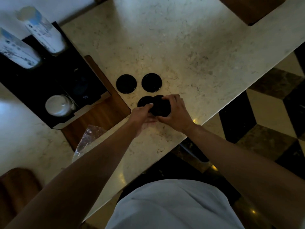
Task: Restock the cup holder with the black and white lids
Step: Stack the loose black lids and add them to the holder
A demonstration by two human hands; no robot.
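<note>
Two black lids lie flat on the marble counter, one to the left and one to the right. Nearer me, a third black lid lies on the counter with another black lid or small stack overlapping its right side. My right hand grips that stack from the right and above. My left hand holds it from the left, thumb on top. The black cup holder stands at the left, with white lids in its near slot and a dark slot beside it.
Two stacks of white patterned cups stick out of the holder's far slots. A wooden tray lies under the holder, with a clear plastic bag at its near edge. The counter edge runs diagonally on the right, above a checkered floor.
</note>
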